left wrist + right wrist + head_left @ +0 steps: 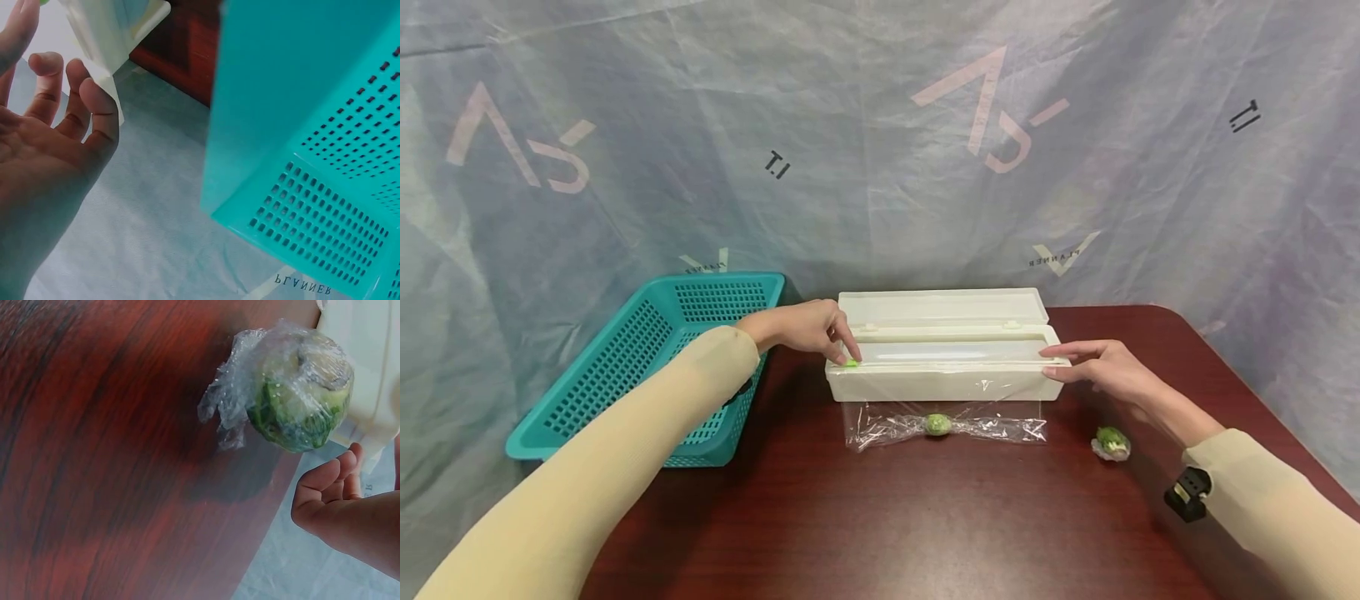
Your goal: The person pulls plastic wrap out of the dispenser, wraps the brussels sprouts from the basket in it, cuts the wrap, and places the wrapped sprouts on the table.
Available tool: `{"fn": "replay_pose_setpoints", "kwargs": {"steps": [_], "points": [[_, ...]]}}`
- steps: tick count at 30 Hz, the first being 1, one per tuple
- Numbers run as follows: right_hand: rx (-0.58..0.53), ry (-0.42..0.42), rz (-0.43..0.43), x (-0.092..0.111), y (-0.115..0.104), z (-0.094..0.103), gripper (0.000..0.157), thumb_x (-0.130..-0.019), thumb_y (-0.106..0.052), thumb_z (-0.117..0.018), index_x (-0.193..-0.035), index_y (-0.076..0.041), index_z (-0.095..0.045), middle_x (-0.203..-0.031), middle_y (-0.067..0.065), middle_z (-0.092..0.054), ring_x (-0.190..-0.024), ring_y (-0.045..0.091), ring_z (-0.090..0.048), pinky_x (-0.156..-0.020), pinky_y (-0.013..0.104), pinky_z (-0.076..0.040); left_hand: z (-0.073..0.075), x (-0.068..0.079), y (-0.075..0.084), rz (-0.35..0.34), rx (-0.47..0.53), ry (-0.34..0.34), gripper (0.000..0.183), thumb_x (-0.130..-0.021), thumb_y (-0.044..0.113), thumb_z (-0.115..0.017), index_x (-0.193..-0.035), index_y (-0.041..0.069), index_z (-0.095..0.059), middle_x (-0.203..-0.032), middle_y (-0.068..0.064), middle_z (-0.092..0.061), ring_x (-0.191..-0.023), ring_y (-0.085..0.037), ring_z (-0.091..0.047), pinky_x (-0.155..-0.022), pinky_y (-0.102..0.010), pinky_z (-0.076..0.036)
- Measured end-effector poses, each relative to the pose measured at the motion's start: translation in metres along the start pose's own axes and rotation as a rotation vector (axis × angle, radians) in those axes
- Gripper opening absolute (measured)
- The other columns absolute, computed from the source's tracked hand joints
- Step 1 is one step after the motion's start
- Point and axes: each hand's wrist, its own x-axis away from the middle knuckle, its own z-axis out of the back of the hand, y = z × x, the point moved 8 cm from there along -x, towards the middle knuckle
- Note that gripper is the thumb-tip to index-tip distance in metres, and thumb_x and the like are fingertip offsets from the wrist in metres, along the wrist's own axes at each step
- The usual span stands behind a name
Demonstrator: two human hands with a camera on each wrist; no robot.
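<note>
A white cling film dispenser (pixel 910 385) stands on the table with its lid (pixel 940 308) raised at the back. My left hand (pixel 811 327) pinches a small green slider (pixel 852 362) at the front left corner. At the opposite end, my right hand (pixel 1097 369) grips the dispenser's right edge, thumb in front and fingers above. Clear cling film (pixel 880 429) hangs over the front onto the table. Gathered in that film is a small round green vegetable (pixel 937 425). Another green vegetable (pixel 300 394), wrapped in crumpled film, lies near my right wrist.
A teal perforated basket (pixel 647 333) sits to the left, close beside my left forearm. Behind the dark red wooden table (pixel 925 525) hangs a grey printed cloth (pixel 850 125). The table's right edge runs past my right forearm.
</note>
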Motion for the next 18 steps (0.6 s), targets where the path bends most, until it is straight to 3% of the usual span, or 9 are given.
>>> {"fn": "replay_pose_setpoints", "kwargs": {"steps": [12,18], "points": [[0.039,0.002,-0.01,0.002,-0.0016,0.0006,0.06,-0.091,-0.035,-0.084,-0.141,-0.007,-0.067,-0.15,0.019,-0.052,-0.12,0.03,-0.044,-0.081,0.039,-0.046,0.0022,0.0032,-0.0039,0.05,-0.034,-0.025,0.019,-0.091,0.0,-0.08,-0.106,0.011,-0.085,-0.084,-0.007,-0.066,-0.064,-0.012,-0.048,-0.066,-0.03,-0.045],[0.045,0.0,-0.005,0.0019,-0.0013,0.0034,0.061,-0.091,-0.036,-0.083,-0.142,-0.007,-0.067,-0.153,0.019,-0.051,-0.124,0.031,-0.045,-0.087,0.041,-0.046,0.005,0.0074,-0.0069,0.076,-0.048,-0.024,0.017,-0.092,0.001,-0.08,-0.104,0.012,-0.086,-0.082,-0.005,-0.064,-0.068,-0.014,-0.048,-0.067,-0.031,-0.044]]}}
